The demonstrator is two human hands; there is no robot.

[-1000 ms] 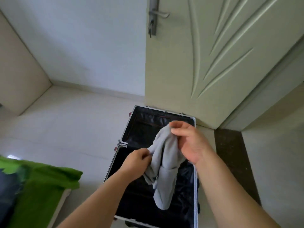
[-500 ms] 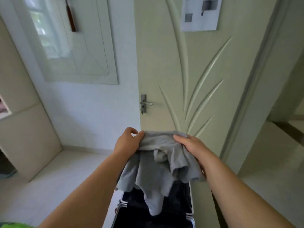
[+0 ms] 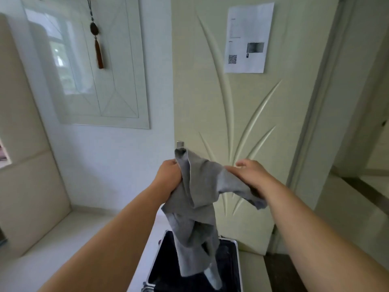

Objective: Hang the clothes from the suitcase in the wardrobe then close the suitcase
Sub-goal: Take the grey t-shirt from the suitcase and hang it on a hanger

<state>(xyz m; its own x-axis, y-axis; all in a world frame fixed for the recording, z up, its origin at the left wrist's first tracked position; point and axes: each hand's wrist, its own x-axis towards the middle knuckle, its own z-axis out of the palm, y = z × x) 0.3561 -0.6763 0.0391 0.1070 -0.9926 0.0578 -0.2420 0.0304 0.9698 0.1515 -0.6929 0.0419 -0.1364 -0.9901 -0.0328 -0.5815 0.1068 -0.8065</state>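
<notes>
1. Two bare hands hold a grey garment (image 3: 200, 199) in the air in front of a pale door (image 3: 273, 133), above an open suitcase (image 3: 164, 268).
2. Left hand (image 3: 169, 175): its fingers are curled tight round a bunch of the cloth. A fold stands up above the fist and covers most of the door handle (image 3: 180, 143).
3. Right hand (image 3: 251, 175): it is near the left hand but does not touch it. Its fingers lie over the top of the cloth and the thumb is lifted. A strip of cloth runs under the palm and pokes out below the wrist, so the hand grips it. How the fingers close underneath cannot be seen.
4. The garment is drawn between the two hands. The rest hangs down in a twisted bundle, with its lower end in front of the suitcase's inside. Whether it touches the lining cannot be told.
5. The suitcase lies on the floor (image 3: 84, 239) at the foot of the door. It has a black lining and a silver rim. Only its far part shows at the bottom edge.
6. The door carries a relief of curved leaves. A printed sheet (image 3: 248, 39) with a QR code is stuck high on it.
7. Left of the door is a white wall with a framed mirror (image 3: 117, 91). A brown tassel (image 3: 99, 51) hangs in front of the mirror, and a beige cabinet (image 3: 27, 175) stands at the far left.
</notes>
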